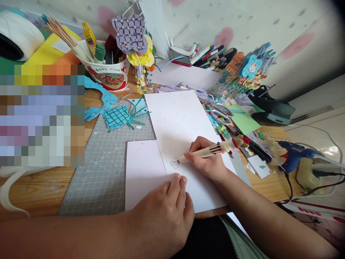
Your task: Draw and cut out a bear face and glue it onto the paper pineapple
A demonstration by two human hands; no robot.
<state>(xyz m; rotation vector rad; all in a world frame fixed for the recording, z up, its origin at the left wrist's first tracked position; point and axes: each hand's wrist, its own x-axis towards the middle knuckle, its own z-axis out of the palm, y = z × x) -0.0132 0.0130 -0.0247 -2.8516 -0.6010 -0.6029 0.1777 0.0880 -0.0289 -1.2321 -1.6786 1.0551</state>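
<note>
right hand (208, 163), fingers closed round a pen (206, 151), tip at a doodle (175, 164) on paper (175, 122), left hand (165, 208), fingers half curled, ungripping, resting at the paper's near left edge

Soft light, brightest on the white paper (178, 122); wide-angle stretch at the edges; blackened upper-right corner; pixelated left block

A head-worn camera is looking forward and down from above the near end of the upper white sheet (178, 122), sitting close enough that the left hand (167, 212) and right hand (208, 160) are looming large there. Its wide view is taking in the desk (45, 190) on both sides of the sheet and reaching the patterned wall (253, 21) beyond its far end.
</note>
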